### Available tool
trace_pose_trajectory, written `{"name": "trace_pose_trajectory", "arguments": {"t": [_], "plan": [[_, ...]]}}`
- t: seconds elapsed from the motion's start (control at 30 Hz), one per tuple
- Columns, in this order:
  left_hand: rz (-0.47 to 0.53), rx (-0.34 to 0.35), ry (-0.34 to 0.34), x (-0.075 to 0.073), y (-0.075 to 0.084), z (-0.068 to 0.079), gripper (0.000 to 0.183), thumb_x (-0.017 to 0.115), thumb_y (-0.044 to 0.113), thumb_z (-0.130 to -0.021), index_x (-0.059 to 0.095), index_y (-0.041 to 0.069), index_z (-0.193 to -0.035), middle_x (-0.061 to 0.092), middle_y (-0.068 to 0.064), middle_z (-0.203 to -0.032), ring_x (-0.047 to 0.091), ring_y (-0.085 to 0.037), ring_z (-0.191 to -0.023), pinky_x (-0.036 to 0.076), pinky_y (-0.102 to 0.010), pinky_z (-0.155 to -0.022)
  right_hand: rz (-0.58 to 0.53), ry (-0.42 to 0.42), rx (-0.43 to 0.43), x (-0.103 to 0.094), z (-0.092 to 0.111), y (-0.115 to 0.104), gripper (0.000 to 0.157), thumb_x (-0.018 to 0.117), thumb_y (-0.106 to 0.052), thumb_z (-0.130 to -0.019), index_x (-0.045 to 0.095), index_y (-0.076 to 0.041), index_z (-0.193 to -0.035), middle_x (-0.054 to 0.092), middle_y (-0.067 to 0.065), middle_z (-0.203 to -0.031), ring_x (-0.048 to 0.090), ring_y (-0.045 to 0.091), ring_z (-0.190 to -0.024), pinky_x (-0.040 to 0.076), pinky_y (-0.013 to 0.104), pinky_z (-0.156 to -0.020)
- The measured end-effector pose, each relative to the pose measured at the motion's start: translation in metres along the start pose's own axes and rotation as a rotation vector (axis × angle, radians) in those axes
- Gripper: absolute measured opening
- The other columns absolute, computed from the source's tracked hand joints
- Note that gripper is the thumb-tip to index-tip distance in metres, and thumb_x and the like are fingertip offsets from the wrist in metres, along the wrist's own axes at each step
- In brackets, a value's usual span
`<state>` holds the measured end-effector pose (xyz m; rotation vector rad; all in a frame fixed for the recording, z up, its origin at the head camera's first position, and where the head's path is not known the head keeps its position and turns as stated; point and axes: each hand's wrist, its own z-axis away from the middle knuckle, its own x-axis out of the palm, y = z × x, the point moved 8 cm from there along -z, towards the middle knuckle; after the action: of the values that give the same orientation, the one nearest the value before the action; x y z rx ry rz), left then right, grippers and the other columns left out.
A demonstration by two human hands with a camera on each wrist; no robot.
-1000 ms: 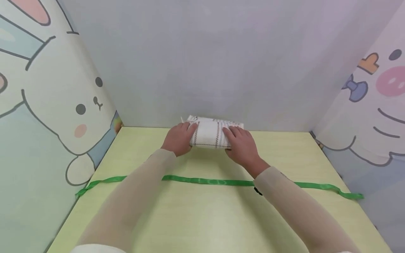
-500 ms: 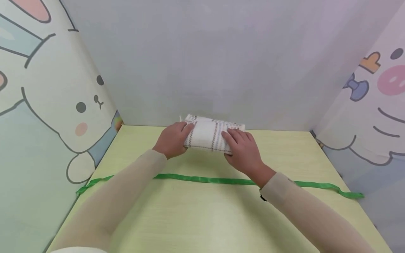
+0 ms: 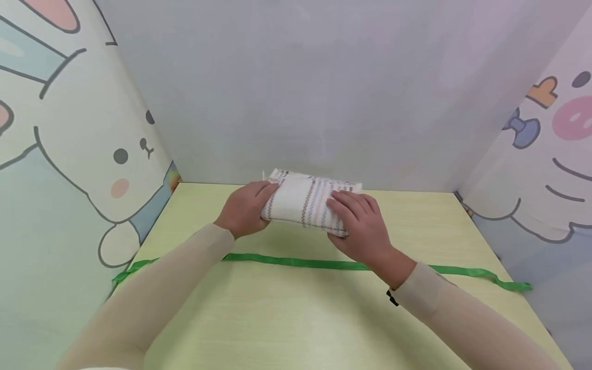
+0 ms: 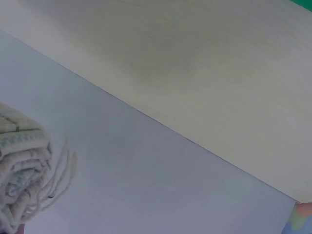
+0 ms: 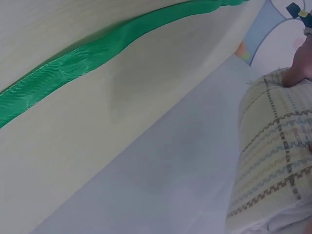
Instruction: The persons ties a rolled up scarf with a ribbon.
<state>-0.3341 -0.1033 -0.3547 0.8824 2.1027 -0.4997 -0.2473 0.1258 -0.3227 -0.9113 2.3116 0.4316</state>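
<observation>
A pale wooden tabletop (image 3: 277, 318) begins close below me, under my two beige sleeves (image 3: 176, 288). Farther across it lies a green ribbon (image 3: 296, 263), passing below my arms. Beyond the ribbon, my right hand (image 3: 363, 221) and left hand (image 3: 244, 209) each grip one end of a rolled, white striped cloth (image 3: 293, 199). It is held above the tabletop, slightly slanted, with loose threads at its left end. Behind it stands a plain grey wall (image 3: 296, 92).
</observation>
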Motion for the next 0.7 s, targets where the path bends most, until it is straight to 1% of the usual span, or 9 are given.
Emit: {"name": "trace_pose_trajectory", "arguments": {"t": [0.1,0.2,0.27,0.4,0.47,0.53,0.63,0.7], "plan": [[0.021,0.02,0.035,-0.008,0.003,0.001,0.072,0.088,0.021,-0.074,0.057,0.005,-0.137,0.065,-0.014,-0.127,0.064,-0.032,-0.113,0.058,-0.047,-0.089,-0.042,0.099,-0.062,-0.014,-0.002,-0.006,0.049,0.073,-0.03,-0.088,0.064,-0.004,-0.128,0.063,0.016,-0.135,0.058,0.038,-0.123,0.042,0.057,-0.099],[0.056,0.026,0.053,-0.013,0.008,0.002,0.075,0.089,0.02,-0.072,0.055,0.006,-0.137,0.064,-0.014,-0.128,0.064,-0.032,-0.115,0.058,-0.049,-0.09,-0.078,0.191,-0.135,-0.027,-0.005,-0.013,0.045,0.066,-0.036,-0.093,0.065,-0.003,-0.125,0.065,0.017,-0.13,0.06,0.039,-0.118,0.042,0.058,-0.096],[0.095,0.037,0.067,-0.016,0.012,0.003,0.076,0.09,0.019,-0.071,0.054,0.007,-0.137,0.064,-0.013,-0.128,0.064,-0.032,-0.116,0.058,-0.049,-0.091,-0.097,0.234,-0.172,-0.036,-0.008,-0.016,0.046,0.065,-0.038,-0.094,0.065,-0.003,-0.123,0.066,0.017,-0.128,0.061,0.039,-0.116,0.042,0.057,-0.096],[0.167,0.082,0.105,-0.023,0.024,0.004,0.073,0.089,0.018,-0.072,0.054,0.006,-0.135,0.065,-0.013,-0.127,0.065,-0.032,-0.116,0.058,-0.048,-0.091,-0.113,0.262,-0.217,-0.051,-0.012,-0.019,0.051,0.066,-0.043,-0.091,0.064,-0.002,-0.122,0.066,0.017,-0.126,0.061,0.04,-0.116,0.04,0.055,-0.099],[0.176,0.106,0.125,-0.026,0.029,0.004,0.073,0.089,0.017,-0.072,0.054,0.006,-0.135,0.065,-0.013,-0.127,0.065,-0.032,-0.115,0.057,-0.048,-0.092,-0.117,0.243,-0.239,-0.056,-0.013,-0.019,0.054,0.066,-0.045,-0.091,0.062,-0.002,-0.123,0.065,0.019,-0.127,0.059,0.04,-0.117,0.038,0.054,-0.105],[0.173,0.118,0.135,-0.027,0.032,0.004,0.073,0.09,0.018,-0.071,0.055,0.006,-0.135,0.065,-0.014,-0.127,0.065,-0.032,-0.116,0.057,-0.048,-0.093,-0.124,0.198,-0.266,-0.057,-0.015,-0.018,0.055,0.066,-0.046,-0.093,0.06,-0.001,-0.125,0.063,0.02,-0.13,0.058,0.041,-0.119,0.035,0.053,-0.11],[0.163,0.127,0.135,-0.026,0.035,0.002,0.073,0.09,0.018,-0.072,0.055,0.006,-0.135,0.065,-0.014,-0.128,0.065,-0.033,-0.117,0.056,-0.047,-0.095,-0.145,0.091,-0.304,-0.055,-0.019,-0.016,0.056,0.063,-0.045,-0.097,0.057,0.0,-0.13,0.059,0.022,-0.136,0.055,0.043,-0.124,0.031,0.056,-0.114],[0.161,0.126,0.13,-0.024,0.035,0.001,0.072,0.09,0.019,-0.073,0.055,0.006,-0.136,0.065,-0.013,-0.129,0.065,-0.032,-0.118,0.055,-0.047,-0.096,-0.15,0.015,-0.319,-0.052,-0.02,-0.013,0.055,0.06,-0.044,-0.1,0.056,0.0,-0.133,0.057,0.022,-0.138,0.053,0.043,-0.126,0.032,0.059,-0.113]]}}
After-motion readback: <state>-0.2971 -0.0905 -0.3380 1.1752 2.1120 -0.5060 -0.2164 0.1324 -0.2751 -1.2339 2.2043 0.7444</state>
